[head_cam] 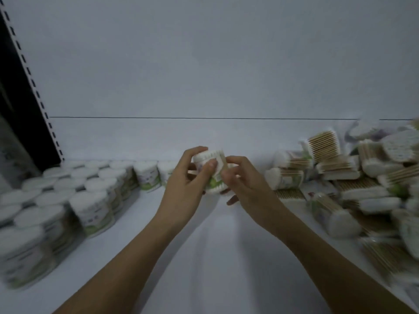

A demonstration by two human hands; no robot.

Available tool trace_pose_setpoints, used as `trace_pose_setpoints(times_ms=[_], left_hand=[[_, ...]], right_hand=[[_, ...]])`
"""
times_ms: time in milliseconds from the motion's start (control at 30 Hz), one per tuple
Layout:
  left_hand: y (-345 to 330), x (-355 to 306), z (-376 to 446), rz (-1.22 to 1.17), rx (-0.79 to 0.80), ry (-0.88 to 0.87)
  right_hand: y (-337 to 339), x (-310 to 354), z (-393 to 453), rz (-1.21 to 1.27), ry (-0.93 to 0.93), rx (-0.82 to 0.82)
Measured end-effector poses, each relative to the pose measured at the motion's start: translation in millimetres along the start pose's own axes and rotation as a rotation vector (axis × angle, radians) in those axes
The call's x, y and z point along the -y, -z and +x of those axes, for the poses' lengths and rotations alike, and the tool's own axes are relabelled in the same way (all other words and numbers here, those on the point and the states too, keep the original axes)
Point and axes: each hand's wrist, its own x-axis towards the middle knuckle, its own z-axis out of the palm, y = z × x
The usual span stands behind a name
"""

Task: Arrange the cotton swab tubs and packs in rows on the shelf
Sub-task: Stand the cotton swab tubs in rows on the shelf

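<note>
A round cotton swab tub (213,162) with a white top and a green-and-white label is held up over the middle of the white shelf (204,245). My left hand (188,180) grips it from the left, thumb across its front. My right hand (240,177) pinches its right side with curled fingers. Upright tubs (90,200) stand in rows on the left of the shelf. On the right lies a loose heap of tubs and flat swab packs (340,168), tipped at all angles.
The shelf's white back panel (204,64) rises behind everything. A slotted upright (29,71) with a dark gap beside it borders the far left. Bare shelf surface lies between the rows and the heap, under my forearms.
</note>
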Motion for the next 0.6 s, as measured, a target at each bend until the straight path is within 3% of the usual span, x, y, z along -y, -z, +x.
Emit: trace_pose_setpoints(times_ms=[233, 433, 600], left_hand=[[15.5, 0.6, 4.0, 0.241, 0.012, -0.048], [31.8, -15.9, -9.1, 0.493, 0.224, -0.045], [65.0, -28.8, -43.0, 0.712, 0.169, -0.083]], right_hand=[[-21.7, -6.5, -2.8, 0.234, -0.125, -0.006], [-30.0, -14.4, -12.0, 0.125, -0.161, 0.049], [-55.6, -12.1, -18.0, -0.076, -0.057, 0.278]])
